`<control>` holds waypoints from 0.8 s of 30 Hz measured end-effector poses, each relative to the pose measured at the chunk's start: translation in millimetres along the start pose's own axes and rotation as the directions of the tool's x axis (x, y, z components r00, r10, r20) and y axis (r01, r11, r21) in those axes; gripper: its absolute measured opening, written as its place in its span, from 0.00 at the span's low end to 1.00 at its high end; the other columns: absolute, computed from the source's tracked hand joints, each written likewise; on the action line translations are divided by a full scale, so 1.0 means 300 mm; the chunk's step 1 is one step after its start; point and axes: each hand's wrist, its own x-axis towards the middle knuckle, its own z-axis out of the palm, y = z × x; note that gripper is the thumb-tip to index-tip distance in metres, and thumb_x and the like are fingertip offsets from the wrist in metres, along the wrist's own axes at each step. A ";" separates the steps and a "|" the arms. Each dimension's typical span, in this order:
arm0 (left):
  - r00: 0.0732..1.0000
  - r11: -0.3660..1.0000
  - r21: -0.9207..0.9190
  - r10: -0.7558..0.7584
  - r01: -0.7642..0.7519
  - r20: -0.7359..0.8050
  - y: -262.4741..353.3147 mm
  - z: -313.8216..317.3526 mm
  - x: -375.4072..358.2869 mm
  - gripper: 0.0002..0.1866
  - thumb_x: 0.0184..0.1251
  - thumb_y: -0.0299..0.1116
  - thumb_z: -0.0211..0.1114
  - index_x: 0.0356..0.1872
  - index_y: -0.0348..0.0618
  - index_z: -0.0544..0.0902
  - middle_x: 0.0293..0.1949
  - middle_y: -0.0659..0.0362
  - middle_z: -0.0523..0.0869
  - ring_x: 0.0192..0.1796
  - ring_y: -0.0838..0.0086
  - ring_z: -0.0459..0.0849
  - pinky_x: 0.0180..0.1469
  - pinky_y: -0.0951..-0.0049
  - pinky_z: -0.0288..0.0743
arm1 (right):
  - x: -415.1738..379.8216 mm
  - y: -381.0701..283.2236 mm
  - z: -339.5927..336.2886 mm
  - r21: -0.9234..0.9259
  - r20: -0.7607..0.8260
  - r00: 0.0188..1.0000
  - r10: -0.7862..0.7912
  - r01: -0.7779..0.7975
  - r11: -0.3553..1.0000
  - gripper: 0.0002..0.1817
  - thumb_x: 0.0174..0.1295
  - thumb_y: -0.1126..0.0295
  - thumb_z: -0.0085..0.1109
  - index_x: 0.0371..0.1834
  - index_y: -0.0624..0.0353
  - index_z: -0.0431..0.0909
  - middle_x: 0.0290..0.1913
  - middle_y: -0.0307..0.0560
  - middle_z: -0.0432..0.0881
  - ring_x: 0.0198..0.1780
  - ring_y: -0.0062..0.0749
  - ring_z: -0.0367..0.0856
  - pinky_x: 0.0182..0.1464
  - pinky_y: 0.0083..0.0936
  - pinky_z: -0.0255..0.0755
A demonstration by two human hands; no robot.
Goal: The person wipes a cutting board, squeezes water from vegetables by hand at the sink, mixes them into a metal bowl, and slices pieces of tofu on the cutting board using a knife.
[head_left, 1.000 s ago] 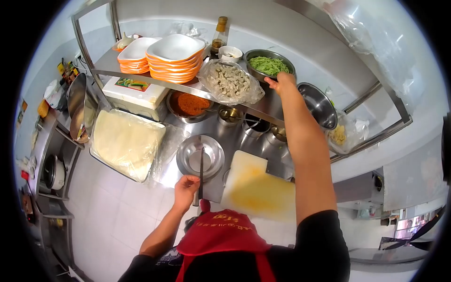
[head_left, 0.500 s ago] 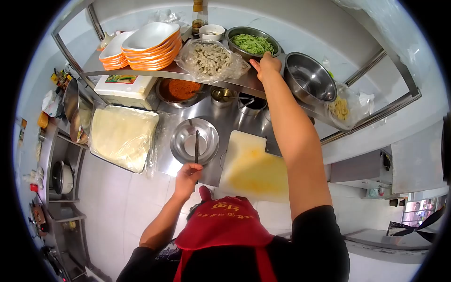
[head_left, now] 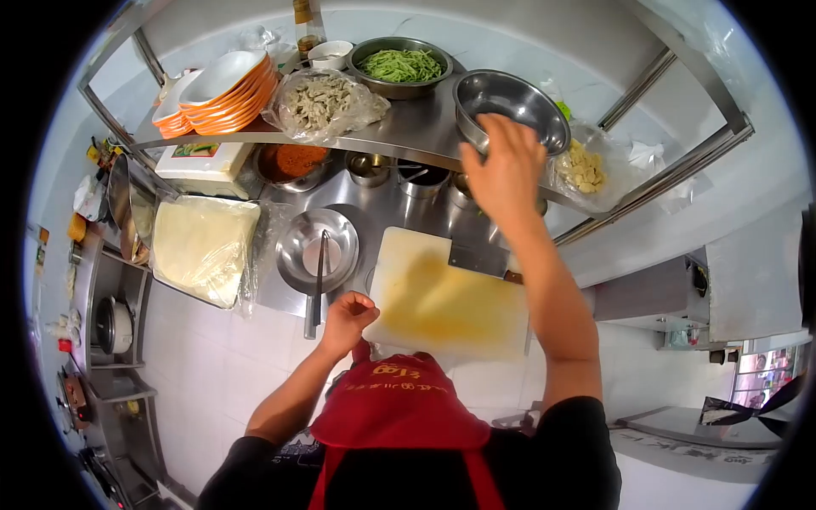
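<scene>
My right hand (head_left: pixel 508 170) reaches up to the shelf, fingers spread, overlapping the front of a metal bowl (head_left: pixel 544 112). It holds nothing. Left of that bowl stands another metal bowl (head_left: pixel 365 80) of shredded green vegetable (head_left: pixel 401 65). My left hand (head_left: pixel 347 321) hovers low near the counter's front edge, its fingers curled in with nothing showing in them. Just left of it lie tongs (head_left: pixel 320 276) with dark handles, resting in a steel pan (head_left: pixel 293 242) whose handle points toward me. A cleaver (head_left: pixel 478 260) lies on the yellow-stained cutting board (head_left: pixel 425 314).
The shelf (head_left: pixel 416 132) also bears stacked orange-rimmed dishes (head_left: pixel 228 95), a bag of pale grey food (head_left: pixel 321 105) and a bag of yellowish pieces (head_left: pixel 585 167). Below stand a pot of red sauce (head_left: pixel 293 161) and a plastic-covered tray (head_left: pixel 204 248).
My right hand has left the green vegetable bowl and moved right and down to the other bowl. My left hand has let go of the tongs, which rest in the pan. The view has shifted.
</scene>
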 end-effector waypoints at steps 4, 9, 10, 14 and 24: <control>1.000 0.999 0.049 0.005 -0.005 -0.010 0.014 0.043 0.010 0.05 0.61 0.21 0.67 0.34 0.38 0.78 0.30 0.63 0.82 0.33 0.83 0.78 0.39 0.81 0.71 | -0.030 0.170 0.054 -0.184 0.123 0.992 0.000 0.023 0.983 0.14 0.55 0.65 0.64 0.44 0.56 0.81 0.43 0.42 0.83 0.50 0.40 0.76 0.59 0.43 0.59; 1.000 0.993 0.120 -0.010 0.006 0.030 0.054 0.128 0.037 0.06 0.61 0.19 0.65 0.35 0.40 0.78 0.33 0.64 0.81 0.37 0.81 0.79 0.43 0.80 0.72 | -0.048 0.150 0.101 0.006 0.134 0.989 -0.060 0.060 0.998 0.10 0.58 0.68 0.62 0.41 0.56 0.80 0.36 0.42 0.83 0.50 0.40 0.76 0.64 0.47 0.57; 0.999 0.991 0.130 -0.033 0.028 0.035 0.048 0.138 0.035 0.06 0.61 0.19 0.65 0.35 0.40 0.78 0.33 0.64 0.81 0.37 0.81 0.79 0.43 0.80 0.72 | -0.042 0.142 0.105 0.006 0.149 0.988 -0.039 0.039 0.999 0.10 0.58 0.68 0.62 0.41 0.56 0.80 0.36 0.42 0.83 0.50 0.40 0.76 0.64 0.47 0.57; 0.993 0.998 0.048 -0.045 0.040 0.109 0.028 0.162 0.033 0.05 0.62 0.19 0.65 0.35 0.39 0.78 0.34 0.64 0.82 0.37 0.82 0.79 0.44 0.80 0.73 | -0.091 0.117 -0.019 0.072 -0.129 0.990 -0.057 0.066 0.995 0.13 0.54 0.67 0.67 0.42 0.55 0.81 0.37 0.44 0.82 0.51 0.41 0.76 0.63 0.51 0.60; 0.972 0.925 0.346 -0.207 0.159 0.107 -0.140 0.221 0.002 0.08 0.61 0.26 0.67 0.39 0.34 0.79 0.32 0.61 0.83 0.35 0.81 0.79 0.39 0.80 0.72 | -1.118 0.707 0.181 -0.307 0.718 0.489 0.496 -0.416 0.856 0.27 0.56 0.69 0.62 0.61 0.55 0.72 0.53 0.54 0.78 0.55 0.49 0.76 0.59 0.43 0.70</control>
